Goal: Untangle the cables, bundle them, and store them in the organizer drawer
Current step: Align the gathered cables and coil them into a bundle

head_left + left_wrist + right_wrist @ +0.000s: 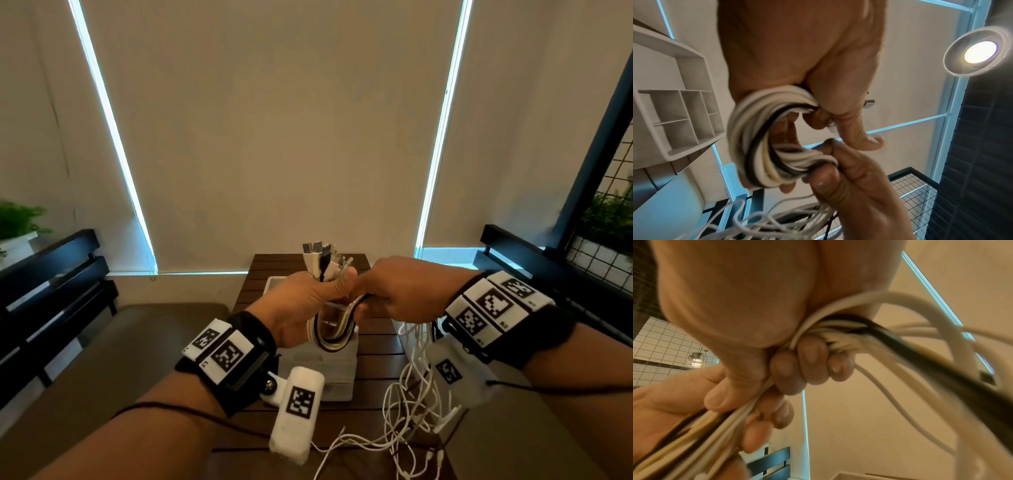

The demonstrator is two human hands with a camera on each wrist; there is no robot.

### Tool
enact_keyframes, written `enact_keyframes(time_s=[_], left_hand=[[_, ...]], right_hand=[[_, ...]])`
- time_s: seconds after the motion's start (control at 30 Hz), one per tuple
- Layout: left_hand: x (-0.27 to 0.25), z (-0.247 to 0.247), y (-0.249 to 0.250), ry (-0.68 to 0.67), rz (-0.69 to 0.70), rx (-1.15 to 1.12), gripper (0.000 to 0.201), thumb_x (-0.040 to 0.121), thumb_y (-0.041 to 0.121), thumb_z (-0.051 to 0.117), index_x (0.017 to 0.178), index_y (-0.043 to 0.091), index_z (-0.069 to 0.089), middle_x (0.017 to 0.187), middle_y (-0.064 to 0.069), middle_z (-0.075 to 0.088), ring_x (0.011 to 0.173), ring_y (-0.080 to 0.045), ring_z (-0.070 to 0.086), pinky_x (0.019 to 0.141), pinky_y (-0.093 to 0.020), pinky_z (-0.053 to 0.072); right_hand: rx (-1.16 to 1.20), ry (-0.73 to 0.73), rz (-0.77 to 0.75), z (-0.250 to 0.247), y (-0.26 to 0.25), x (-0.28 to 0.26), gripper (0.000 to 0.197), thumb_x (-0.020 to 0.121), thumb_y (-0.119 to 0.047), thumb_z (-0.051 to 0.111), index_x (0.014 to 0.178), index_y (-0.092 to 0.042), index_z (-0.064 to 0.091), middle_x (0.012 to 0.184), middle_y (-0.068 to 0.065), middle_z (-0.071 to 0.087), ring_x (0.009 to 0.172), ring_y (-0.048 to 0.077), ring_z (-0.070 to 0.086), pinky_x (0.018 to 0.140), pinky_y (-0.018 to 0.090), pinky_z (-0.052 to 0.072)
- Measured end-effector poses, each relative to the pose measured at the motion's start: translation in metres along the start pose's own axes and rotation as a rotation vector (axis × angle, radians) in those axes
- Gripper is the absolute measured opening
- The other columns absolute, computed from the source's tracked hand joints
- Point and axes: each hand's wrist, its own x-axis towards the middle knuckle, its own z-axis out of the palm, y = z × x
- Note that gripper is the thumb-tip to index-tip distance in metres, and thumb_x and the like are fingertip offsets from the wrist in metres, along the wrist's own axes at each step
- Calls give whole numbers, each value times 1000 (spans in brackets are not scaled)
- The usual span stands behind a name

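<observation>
Mid-bundling: left hand [308,305] and right hand [394,291] both grip the coiled cables [334,329]; loose white cords [407,411] at 5 o'clock and the organizer drawer [674,113] await

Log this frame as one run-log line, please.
phase: bundling | left hand: grips cable bundle | right hand: grips same bundle | loose cables: on table | organizer drawer: open

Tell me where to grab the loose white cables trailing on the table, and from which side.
Take the loose white cables just below the right hand, where the strands run together, coming from the right. Lower on the table they spread into tangled loops. The left hand holds the cable coil.
</observation>
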Motion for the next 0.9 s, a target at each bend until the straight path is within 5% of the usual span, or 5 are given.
enact_keyframes(time_s=[0.17, 0.33, 0.43, 0.67, 0.9], left_hand=[[-4, 9, -9, -75, 9, 11, 26, 73, 22, 69, 89, 3, 62, 65, -9, 58, 66, -26, 63, 62, -34, 55], [-4, 7, -17, -43, -12, 6, 18, 72, 16, 75, 84, 7, 65, 64, -7, 57, 53, -16, 56, 50, -26, 50], [-3, 5, -21, -9, -17, -16, 18, 74, 9, 75, 89, 5, 65, 67, -8, 60, 50, -12, 56, 47, -21, 48], [3, 2, -30, 32, 0, 43, 16, 82, -7, 68, 84, 8, 64, 69, -7, 58, 45, -9, 51, 45, -20, 44], [8, 1, -40, 81, -19, 75, 11, 81, 4, 74, 83, 11, 66, 61, -2, 55, 51, -10, 48, 44, -20, 42]], right_hand=[[38, -7, -4, -4, -3, 2, 18, 93, -27, 58, 102, -13, 67, 97, -4, 69, 81, 10, 61, 81, 29, 50], [104, 158, 12, 4, -1, 4, 12, 86, -17, 68, 94, -17, 60, 89, -3, 65, 75, 10, 58, 70, 27, 51], [257, 146, 46, 4, 4, 3, 31, 82, -17, 73, 85, -26, 44, 83, -6, 60, 71, 10, 56, 62, 24, 47], [232, 256, 65, 9, 5, 10, 35, 73, -11, 80, 68, -28, 49, 72, -12, 60, 66, 3, 58, 62, 17, 44], [81, 337, 95, 16, 5, 13, 37, 68, -12, 81, 60, -20, 46, 65, -4, 53, 57, 7, 45, 53, 19, 34]])
